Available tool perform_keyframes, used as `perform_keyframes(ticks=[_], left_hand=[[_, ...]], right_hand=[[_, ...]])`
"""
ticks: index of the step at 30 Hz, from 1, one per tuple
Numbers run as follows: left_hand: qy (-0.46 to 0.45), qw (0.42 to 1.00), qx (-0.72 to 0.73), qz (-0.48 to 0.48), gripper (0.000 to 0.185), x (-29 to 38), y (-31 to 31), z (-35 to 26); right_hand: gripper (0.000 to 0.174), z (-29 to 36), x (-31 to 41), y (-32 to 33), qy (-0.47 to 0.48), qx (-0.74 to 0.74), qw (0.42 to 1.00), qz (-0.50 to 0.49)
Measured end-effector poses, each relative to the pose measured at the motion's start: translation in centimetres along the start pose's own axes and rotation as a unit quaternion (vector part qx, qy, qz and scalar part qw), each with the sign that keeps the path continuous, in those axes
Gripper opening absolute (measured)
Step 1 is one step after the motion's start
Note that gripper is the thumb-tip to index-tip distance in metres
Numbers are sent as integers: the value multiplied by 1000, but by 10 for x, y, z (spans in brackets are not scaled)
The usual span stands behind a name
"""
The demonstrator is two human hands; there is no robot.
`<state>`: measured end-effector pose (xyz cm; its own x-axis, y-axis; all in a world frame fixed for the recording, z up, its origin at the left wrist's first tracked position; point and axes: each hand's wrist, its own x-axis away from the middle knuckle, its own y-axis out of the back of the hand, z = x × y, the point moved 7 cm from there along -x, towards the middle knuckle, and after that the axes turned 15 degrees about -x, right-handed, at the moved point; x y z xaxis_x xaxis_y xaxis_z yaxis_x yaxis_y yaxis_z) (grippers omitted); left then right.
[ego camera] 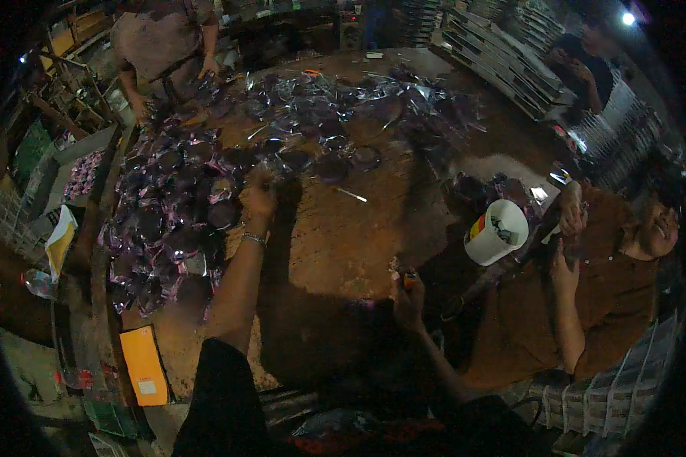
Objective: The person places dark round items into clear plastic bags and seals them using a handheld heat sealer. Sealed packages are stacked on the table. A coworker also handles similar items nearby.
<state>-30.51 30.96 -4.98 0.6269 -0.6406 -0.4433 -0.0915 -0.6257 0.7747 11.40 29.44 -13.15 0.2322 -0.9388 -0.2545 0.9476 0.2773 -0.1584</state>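
Observation:
My left hand (pixel 258 194) reaches over the wooden table (pixel 343 245), at the right edge of a large heap of dark round pieces in shiny clear wrapping (pixel 171 194). Its fingertips are blurred beside more wrapped pieces, and whether they grip one is unclear. Nearer to me on the right, my right hand (pixel 410 297) is closed around a small orange object (pixel 410 280), possibly a lighter. A thin white-tipped stick (pixel 351 195) lies on the table between and beyond my hands.
A white bucket (pixel 497 232) stands at the right, beside a co-worker in a brown shirt (pixel 611 285). Another person (pixel 163 45) works at the far left. An orange notebook (pixel 144 365) lies near the left front edge. Loose clear wrappers (pixel 320 94) cover the far side.

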Motion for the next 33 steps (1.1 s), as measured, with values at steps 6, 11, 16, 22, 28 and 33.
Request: perform_keyframes(ticks=[6, 11, 16, 22, 28, 33], left_hand=[[-214, 972, -58, 80, 25, 25, 151, -85], [-279, 912, 2, 300, 16, 79, 248, -139], [-310, 859, 139, 382, 15, 123, 276, -164], [-396, 801, 147, 425, 9, 129, 277, -126], [-11, 778, 573, 257, 42, 136, 240, -56], [-72, 811, 463, 350, 79, 233, 178, -88]], right_hand=[[14, 27, 2, -28, -195, -224, 955, -20], [41, 98, 25, -92, -10, -86, 978, 192], [70, 96, 94, -147, -411, -309, 788, 339], [53, 120, 86, -139, -243, -93, 879, 399], [58, 113, 69, -105, -242, 136, 919, 279], [56, 124, 67, -130, -208, -54, 921, 326]])
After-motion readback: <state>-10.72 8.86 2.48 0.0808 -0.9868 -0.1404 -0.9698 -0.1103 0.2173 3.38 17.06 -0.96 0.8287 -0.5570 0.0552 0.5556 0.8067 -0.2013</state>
